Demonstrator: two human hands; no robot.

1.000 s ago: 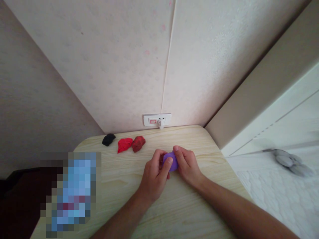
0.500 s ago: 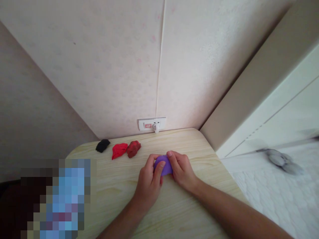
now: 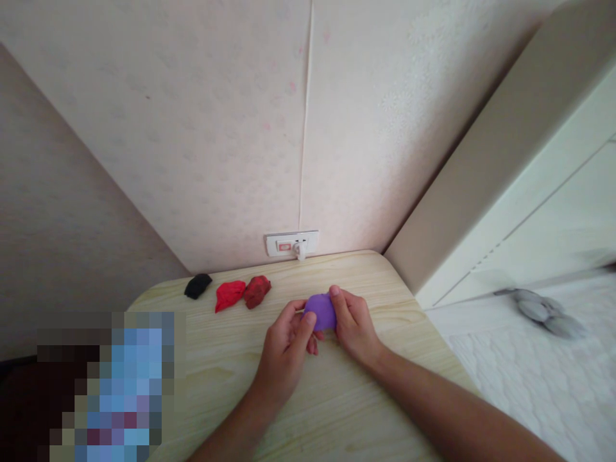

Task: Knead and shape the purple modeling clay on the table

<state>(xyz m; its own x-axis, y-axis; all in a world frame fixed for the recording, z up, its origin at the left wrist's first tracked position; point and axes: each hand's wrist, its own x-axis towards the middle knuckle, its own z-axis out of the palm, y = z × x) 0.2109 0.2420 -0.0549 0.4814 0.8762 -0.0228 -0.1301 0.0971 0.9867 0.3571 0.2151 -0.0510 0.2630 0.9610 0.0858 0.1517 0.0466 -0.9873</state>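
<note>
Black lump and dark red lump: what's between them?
The bright red lump lies between the black lump and the dark red lump, as the head view shows.

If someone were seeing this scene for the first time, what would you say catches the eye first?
Probably the bright purple piece, held between the left hand and right hand above the tabletop. Next come the red lump, dark red lump and black lump lying toward its back left.
</note>
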